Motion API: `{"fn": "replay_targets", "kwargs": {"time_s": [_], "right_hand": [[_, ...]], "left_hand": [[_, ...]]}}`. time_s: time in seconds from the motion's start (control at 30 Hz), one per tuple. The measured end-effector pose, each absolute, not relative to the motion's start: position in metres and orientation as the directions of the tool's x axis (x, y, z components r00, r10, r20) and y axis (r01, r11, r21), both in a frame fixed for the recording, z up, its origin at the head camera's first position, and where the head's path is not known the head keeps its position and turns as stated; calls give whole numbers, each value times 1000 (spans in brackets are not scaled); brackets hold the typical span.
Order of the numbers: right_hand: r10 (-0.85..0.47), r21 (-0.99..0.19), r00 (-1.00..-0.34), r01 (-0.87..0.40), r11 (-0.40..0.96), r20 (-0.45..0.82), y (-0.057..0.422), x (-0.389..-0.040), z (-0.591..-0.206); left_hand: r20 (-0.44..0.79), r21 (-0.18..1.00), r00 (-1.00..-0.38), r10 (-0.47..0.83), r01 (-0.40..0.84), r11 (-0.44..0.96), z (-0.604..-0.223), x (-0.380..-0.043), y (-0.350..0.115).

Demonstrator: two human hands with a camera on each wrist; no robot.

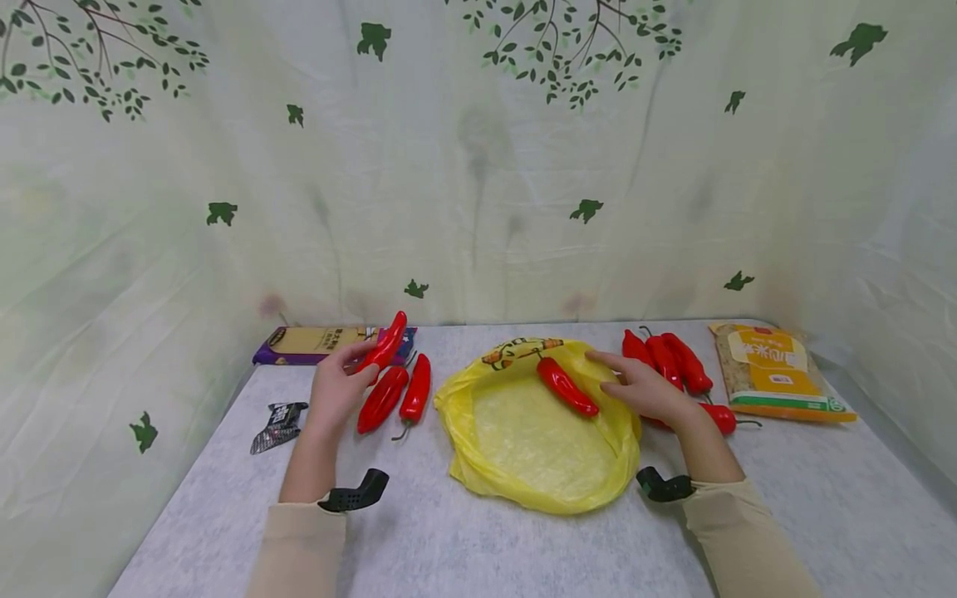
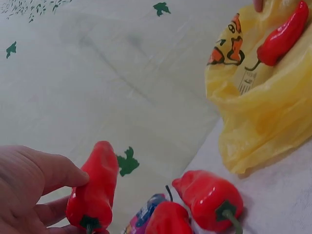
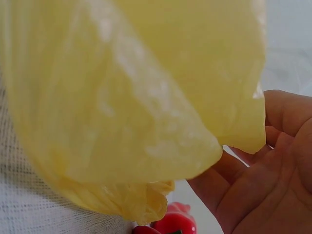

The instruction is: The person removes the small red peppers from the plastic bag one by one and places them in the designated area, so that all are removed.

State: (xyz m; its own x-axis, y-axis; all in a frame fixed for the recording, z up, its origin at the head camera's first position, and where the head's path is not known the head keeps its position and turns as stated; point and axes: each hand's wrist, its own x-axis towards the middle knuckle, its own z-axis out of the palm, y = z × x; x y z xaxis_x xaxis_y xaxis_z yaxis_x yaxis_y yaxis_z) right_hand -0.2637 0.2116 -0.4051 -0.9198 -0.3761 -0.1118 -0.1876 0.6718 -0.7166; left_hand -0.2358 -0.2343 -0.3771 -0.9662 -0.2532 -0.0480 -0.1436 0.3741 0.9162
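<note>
My left hand (image 1: 340, 390) holds a red chili pepper (image 1: 387, 342) between thumb and fingers, raised above the table with its tip up. Two more red peppers, a left one (image 1: 383, 400) and a right one (image 1: 414, 389), lie just right of that hand. In the middle sits a yellow plastic bag (image 1: 478, 465), its mouth spread wide. One red pepper (image 1: 568, 387) lies inside it. At the bag's right rim is my right hand (image 1: 650, 389), fingers extended over the edge; in the right wrist view the bag's film hides the fingertips.
Several red peppers (image 1: 664, 362) lie beyond my right hand, beside an orange and clear food packet (image 1: 777, 370). At the back left is a purple and tan package (image 1: 299, 345). A small black wrapper (image 1: 280, 427) lies left of my left hand. A leaf-printed curtain (image 1: 478, 166) hangs behind.
</note>
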Motion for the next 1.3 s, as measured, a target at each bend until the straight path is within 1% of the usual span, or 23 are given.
{"fn": "replay_targets", "kwargs": {"time_s": [0.5, 0.73, 0.97, 1.3], "right_hand": [[-377, -710, -918, -185, 680, -121, 212, -264, -405], [-376, -712, -918, -183, 678, -122, 212, -264, -405], [-376, -709, -919, -184, 680, -122, 211, -264, -405], [-369, -710, -921, -177, 682, -125, 211, -265, -406]], "left_hand": [[-147, 825, -961, -233, -249, 508, -393, -239, -260], [-208, 812, -950, -234, -301, 501, -399, -241, -268], [-235, 778, -948, -214, -315, 544, -404, -242, -273], [-273, 752, -936, -221, -351, 558, -407, -241, -275]]}}
